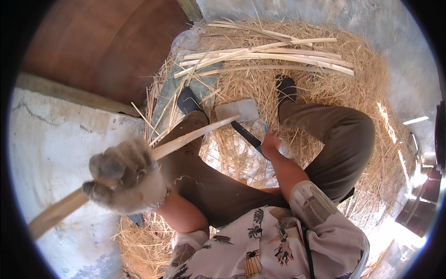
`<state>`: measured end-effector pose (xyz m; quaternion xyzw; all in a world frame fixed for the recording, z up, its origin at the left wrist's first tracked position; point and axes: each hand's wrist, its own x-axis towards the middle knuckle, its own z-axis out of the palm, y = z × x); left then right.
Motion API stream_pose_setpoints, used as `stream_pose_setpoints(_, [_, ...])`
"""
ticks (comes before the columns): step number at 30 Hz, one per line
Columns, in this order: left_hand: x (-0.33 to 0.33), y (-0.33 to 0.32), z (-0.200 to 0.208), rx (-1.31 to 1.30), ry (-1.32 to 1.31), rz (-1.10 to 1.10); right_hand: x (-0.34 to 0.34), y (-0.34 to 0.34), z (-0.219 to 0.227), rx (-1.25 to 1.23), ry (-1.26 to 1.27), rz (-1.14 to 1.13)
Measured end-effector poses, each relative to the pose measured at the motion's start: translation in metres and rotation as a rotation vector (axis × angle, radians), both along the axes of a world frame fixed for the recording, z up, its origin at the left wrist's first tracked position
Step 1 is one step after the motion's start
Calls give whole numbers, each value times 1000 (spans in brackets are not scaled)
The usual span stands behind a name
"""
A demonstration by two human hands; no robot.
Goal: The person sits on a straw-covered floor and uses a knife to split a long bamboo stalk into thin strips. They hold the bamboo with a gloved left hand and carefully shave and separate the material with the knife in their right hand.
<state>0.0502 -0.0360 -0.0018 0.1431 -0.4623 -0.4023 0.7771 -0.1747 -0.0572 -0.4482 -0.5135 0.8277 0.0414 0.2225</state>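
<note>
My left hand (132, 179), in a soiled knitted work glove, is closed around a long pale split-bamboo strip (186, 138). The strip slants from the lower left up toward the middle, over my left thigh. Its far end tapers to a narrow tip near the grey flat block (238, 110) between my feet. My bare right hand (271, 143) grips a knife with a dark blade (246, 134). The blade points up and left, its end close under the strip's tip; whether they touch I cannot tell. A small teal bit shows beside my right fingers.
Several pale strips (278, 56) lie on the straw (334, 88) beyond my feet. Loose straw covers much of the floor. A cracked whitewashed wall (65, 139) and a brown panel (107, 46) stand at left. Bright light falls in at the right.
</note>
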Motion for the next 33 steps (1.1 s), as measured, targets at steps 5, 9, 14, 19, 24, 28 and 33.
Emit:
stream_pose_setpoints(5, [-3, -16, -5, 37, -35, -246, 10, -13, 44, 140, -199, -72])
stream_pose_setpoints(9, [-32, -55, -24, 226, -455, 487, -26, -36, 64, 160, -31, 637])
stream_pose_setpoints(14, [-48, -76, -24, 600, -255, 25, -29, -60, 207, 141, -365, 578])
stream_pose_setpoints(19, [-62, -71, -30, 438, -247, 42, -47, -23, 313, -43, -1702, -122])
stream_pose_setpoints(24, [-21, -59, -48, 462, -183, -117, -60, -26, 322, 67, -2052, -223])
stream_pose_setpoints(28, [-24, -53, -40, 529, -48, 141, -42, -24, 331, -257, -1707, -297])
stream_pose_setpoints(33, [-18, -57, -39, 543, -59, 79, -14, -30, 347, -407, -1692, -394])
